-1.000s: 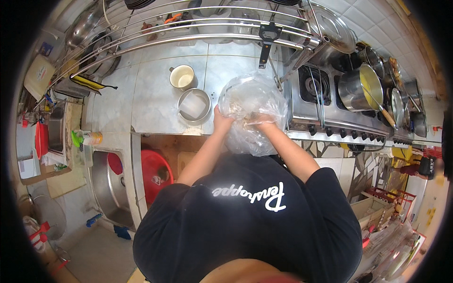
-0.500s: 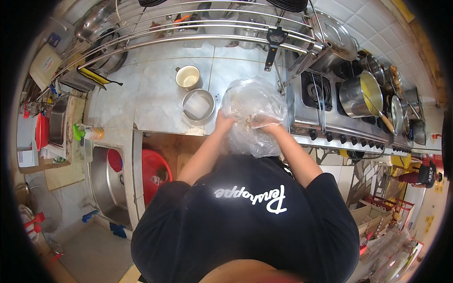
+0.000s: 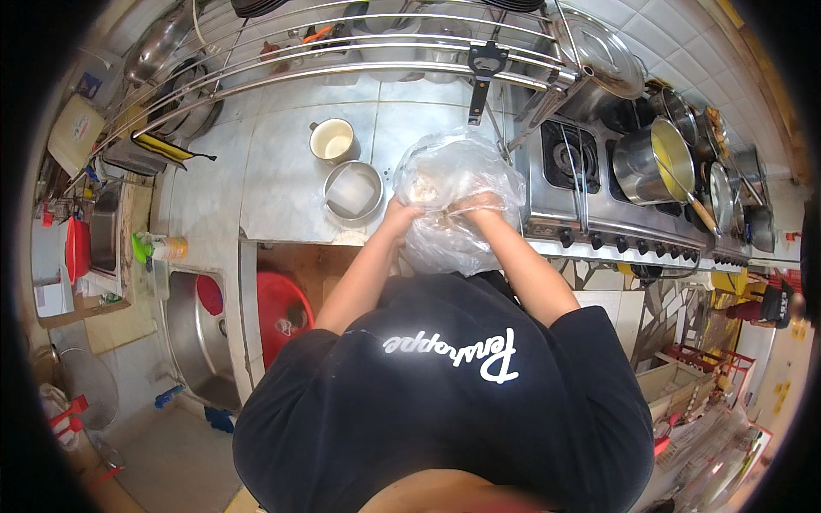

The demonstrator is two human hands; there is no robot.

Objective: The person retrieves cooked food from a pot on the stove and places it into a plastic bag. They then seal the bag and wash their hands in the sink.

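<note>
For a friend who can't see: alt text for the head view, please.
A person's left hand and right hand handle a clear plastic bag at a counter. Left of the bag stand a cream mug and metal bowl; to its right, a stove.

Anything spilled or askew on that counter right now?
Possibly a few drips: small dark spots mark the counter between the metal bowl and plastic bag. A whitish thing sits askew in the bowl. Nothing else stands out.

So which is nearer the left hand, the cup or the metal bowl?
The round metal bowl, close to the left hand; the cream-coloured cup stands farther off, beyond the bowl.
</note>
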